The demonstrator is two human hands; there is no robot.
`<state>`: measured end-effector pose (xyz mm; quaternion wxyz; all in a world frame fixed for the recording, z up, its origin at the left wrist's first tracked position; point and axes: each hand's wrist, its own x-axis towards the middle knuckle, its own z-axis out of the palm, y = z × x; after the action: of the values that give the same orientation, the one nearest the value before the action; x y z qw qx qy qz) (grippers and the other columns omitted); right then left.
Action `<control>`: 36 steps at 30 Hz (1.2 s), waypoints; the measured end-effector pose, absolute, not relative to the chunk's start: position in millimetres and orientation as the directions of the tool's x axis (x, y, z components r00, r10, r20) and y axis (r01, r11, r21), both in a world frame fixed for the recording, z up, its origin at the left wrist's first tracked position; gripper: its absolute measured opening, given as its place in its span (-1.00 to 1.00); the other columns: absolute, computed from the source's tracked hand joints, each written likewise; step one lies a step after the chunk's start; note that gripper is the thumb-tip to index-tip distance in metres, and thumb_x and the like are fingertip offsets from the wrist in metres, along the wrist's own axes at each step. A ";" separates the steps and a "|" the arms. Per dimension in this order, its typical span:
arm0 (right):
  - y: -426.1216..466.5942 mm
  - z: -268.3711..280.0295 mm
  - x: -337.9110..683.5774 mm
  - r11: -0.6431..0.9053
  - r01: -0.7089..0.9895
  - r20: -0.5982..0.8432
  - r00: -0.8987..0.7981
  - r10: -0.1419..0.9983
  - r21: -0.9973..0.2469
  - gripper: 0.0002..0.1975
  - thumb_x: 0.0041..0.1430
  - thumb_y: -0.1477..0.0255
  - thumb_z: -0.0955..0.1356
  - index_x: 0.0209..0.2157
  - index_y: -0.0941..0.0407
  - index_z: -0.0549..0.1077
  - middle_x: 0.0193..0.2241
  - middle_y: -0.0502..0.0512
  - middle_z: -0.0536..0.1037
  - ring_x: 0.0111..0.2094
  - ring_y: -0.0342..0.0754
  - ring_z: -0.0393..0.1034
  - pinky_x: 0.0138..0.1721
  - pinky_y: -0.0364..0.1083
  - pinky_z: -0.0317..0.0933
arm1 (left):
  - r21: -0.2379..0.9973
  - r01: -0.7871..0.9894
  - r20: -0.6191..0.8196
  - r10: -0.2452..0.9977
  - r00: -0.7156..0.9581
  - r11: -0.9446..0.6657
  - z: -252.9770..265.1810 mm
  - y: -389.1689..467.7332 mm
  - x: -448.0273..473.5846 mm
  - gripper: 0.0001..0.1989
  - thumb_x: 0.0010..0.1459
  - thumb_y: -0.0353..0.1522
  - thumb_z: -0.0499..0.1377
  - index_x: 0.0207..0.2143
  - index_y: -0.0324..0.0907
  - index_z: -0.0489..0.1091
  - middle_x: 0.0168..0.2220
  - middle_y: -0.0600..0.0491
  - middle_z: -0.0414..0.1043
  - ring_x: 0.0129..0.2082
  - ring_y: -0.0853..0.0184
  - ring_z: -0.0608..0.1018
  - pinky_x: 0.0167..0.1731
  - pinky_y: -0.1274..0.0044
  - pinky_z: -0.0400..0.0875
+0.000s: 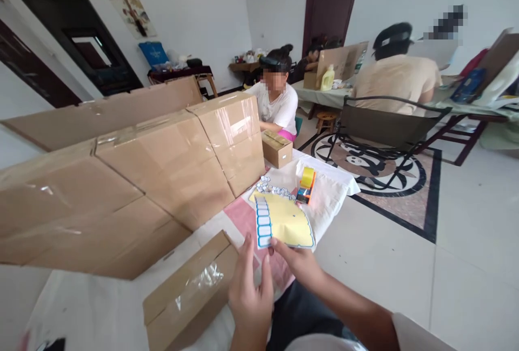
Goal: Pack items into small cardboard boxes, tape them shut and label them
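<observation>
My right hand [299, 260] pinches the lower edge of a sticker sheet [290, 221] between thumb and fingers. A column of white labels with blue borders runs down the sheet's left side, and the rest is bare yellow backing. My left hand [252, 291] is just left of the sheet, thumb and fingers apart, with nothing visible between them. Beyond the sheet, a scatter of small blue-and-white pieces [279, 191] lies on the cloth-covered table [332, 178]. A tape dispenser [306, 186] with a yellow roll stands to their right.
Large taped cardboard boxes [162, 161] form a wall along the left. A closed carton [194, 286] lies beside my left hand, and a small box [277, 148] stands at the far end. A person [279, 102] sits beyond it; another [395, 78] sits in a chair [389, 124].
</observation>
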<state>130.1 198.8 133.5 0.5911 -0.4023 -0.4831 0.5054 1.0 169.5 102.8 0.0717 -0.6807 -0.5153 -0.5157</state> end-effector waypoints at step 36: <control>185.1 127.9 129.0 -0.041 -0.397 -0.048 0.009 0.999 -0.917 -0.45 -0.02 -0.08 0.49 -0.15 0.04 0.64 -0.32 0.15 0.68 -0.10 0.17 0.54 0.11 0.14 0.35 | 0.529 0.768 0.706 0.689 -0.161 -0.362 130.4 163.8 6.8 -0.83 0.27 -0.44 0.18 -0.09 -0.14 0.46 -0.10 -0.08 0.64 -0.12 0.28 0.66 -0.11 0.46 0.55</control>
<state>129.0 185.1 127.9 0.5840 -0.4043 -0.3724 0.5974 6.8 163.8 130.4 0.0382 -0.6465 -0.5635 -0.5128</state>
